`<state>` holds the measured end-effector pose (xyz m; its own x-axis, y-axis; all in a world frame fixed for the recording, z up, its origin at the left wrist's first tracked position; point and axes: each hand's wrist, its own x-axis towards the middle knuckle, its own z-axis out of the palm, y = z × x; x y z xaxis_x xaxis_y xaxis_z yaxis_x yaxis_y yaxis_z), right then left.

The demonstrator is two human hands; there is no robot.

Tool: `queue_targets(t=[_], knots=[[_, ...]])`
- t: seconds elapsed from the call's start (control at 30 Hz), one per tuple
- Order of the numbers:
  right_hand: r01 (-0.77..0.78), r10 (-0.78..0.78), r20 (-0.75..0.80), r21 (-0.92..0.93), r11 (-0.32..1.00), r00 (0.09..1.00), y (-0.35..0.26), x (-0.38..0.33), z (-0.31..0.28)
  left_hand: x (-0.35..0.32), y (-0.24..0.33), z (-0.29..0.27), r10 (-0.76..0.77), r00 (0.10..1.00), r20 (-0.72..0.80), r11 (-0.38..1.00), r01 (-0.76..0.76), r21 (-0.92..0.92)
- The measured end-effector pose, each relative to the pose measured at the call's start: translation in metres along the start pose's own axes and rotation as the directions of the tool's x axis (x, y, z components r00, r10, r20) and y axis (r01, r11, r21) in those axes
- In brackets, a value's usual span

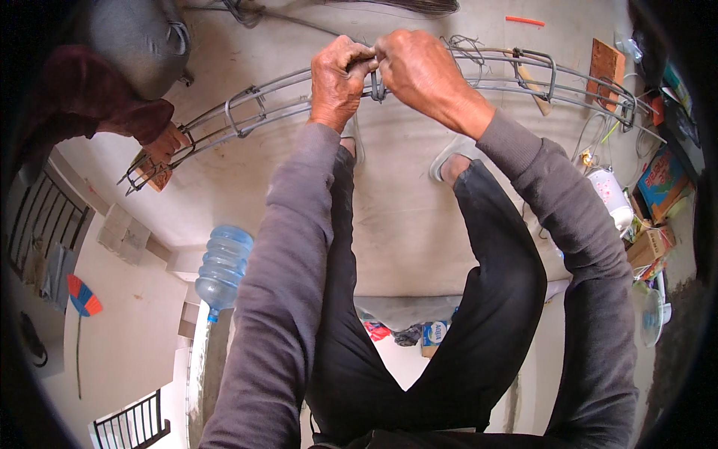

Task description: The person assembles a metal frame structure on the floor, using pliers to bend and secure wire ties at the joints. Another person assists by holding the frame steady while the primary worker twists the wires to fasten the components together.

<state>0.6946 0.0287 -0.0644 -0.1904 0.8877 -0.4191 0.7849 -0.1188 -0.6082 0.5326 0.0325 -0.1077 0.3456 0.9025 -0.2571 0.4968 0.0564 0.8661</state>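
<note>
— So, what are your fingers doing right now?

— Both sets are pinched shut on one grey bent-wire stirrup loop (pixel 378 86), where it wraps the long cage of grey steel reinforcing bars (pixel 247 101). My left hand (pixel 338 78) clamps it from the left, my right hand (pixel 419 71) from the right, thumbs nearly touching.

— Where does that cage lie?

— Across the far side of the pale concrete floor (pixel 404 217), running left to right, beyond my feet in grey sandals (pixel 449 159).

— How would you do this well?

— I'd judge it best to keep the loop square to the bars and hold both sides tight so it doesn't slide along.

— And your arms?

— Stretched forward, grey sleeves up to the wrists, knuckles up, wrists bent inward. A blue plastic water bottle (pixel 222 266) stands near left; another person's hand (pixel 166 142) rests at the cage's far left end.
</note>
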Motion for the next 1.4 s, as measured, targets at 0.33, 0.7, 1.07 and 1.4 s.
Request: queue_targets(t=[0.33, 0.7, 1.07, 1.4], knots=[[0.759, -0.753, 0.181, -0.342, 0.554, 0.632, -0.002, 0.040, -0.010, -0.004, -0.021, 0.008, -0.006, 0.999, -0.049, 0.999, 0.004, -0.034], [0.355, -0.394, -0.062, -0.322, 0.878, 0.917, 0.036, 0.069, -0.001, 0.003, -0.011, 0.006, -0.186, 0.980, 0.074, 0.972, 0.195, -0.130], [0.158, -0.139, 0.079, -0.352, 0.922, 0.987, 0.017, 0.015, -0.005, 0.003, -0.007, 0.004, -0.161, 0.986, 0.044, 0.983, 0.164, -0.085], [-0.668, 0.324, 0.613, 0.739, 0.085, 0.720, 0.011, 0.019, -0.015, 0.004, -0.001, -0.001, -0.074, 0.996, 0.041, 0.996, 0.075, -0.037]])
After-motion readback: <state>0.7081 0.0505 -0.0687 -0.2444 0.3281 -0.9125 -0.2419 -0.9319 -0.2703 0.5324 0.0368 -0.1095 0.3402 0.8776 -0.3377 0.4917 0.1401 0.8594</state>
